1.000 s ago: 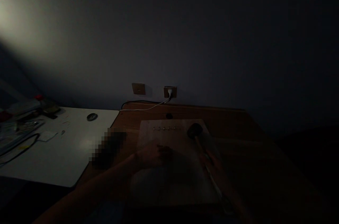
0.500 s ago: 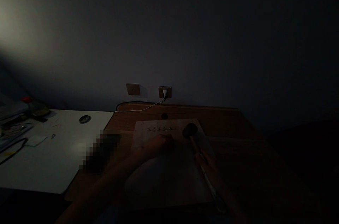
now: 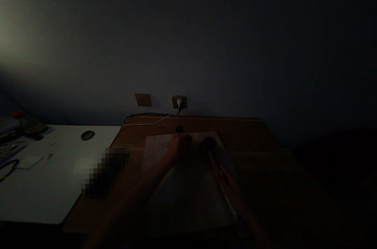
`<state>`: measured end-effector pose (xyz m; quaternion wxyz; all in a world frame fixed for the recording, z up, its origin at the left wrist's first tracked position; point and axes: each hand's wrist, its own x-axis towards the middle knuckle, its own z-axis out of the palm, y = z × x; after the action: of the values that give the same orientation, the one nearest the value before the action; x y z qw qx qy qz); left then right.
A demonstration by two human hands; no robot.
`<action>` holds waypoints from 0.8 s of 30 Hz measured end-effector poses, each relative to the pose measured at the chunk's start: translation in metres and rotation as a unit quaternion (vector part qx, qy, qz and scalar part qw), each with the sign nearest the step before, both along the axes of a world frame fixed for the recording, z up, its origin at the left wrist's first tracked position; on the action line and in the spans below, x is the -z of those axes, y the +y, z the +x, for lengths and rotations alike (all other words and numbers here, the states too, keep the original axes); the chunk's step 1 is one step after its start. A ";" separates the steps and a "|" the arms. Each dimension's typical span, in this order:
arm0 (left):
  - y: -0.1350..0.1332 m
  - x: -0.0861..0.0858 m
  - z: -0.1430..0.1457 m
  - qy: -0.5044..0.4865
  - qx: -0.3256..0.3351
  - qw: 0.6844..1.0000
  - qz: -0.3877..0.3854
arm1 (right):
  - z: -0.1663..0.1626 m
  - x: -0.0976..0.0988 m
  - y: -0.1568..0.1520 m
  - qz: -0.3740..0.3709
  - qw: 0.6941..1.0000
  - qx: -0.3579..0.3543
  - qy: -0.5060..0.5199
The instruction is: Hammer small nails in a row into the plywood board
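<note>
The right hand (image 3: 228, 186) has its fingers clenched round the handle of a dark-headed mallet (image 3: 207, 145), whose head rests on the pale wooden board (image 3: 156, 154) on the brown worktop (image 3: 265, 154). Just beside it, the left hand (image 3: 180, 145) presses the board's far edge; its grip is too dim to tell.

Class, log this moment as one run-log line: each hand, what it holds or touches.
left hand: on far end of board | right hand: grips mallet | mallet head: on board | light: very dim

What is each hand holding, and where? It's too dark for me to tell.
The right hand grips a mallet by its handle. The left hand rests on the wooden board; any hold is unclear.
</note>
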<state>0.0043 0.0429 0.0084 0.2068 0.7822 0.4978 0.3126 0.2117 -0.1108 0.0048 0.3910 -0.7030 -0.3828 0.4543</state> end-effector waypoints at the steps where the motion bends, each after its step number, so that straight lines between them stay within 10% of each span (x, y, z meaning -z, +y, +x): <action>1: 0.003 0.001 0.004 0.018 -0.010 1.000 -0.005 | 0.000 -0.001 0.000 0.001 1.000 -0.001 0.001; 24: 0.001 0.013 0.012 0.125 -0.029 0.991 0.035 | -0.005 0.002 0.016 0.040 0.997 -0.060 0.012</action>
<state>0.0165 0.0439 -0.0043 0.1062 0.8070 0.5312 0.2350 0.2064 -0.0946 0.0031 0.3949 -0.6571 -0.4377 0.4698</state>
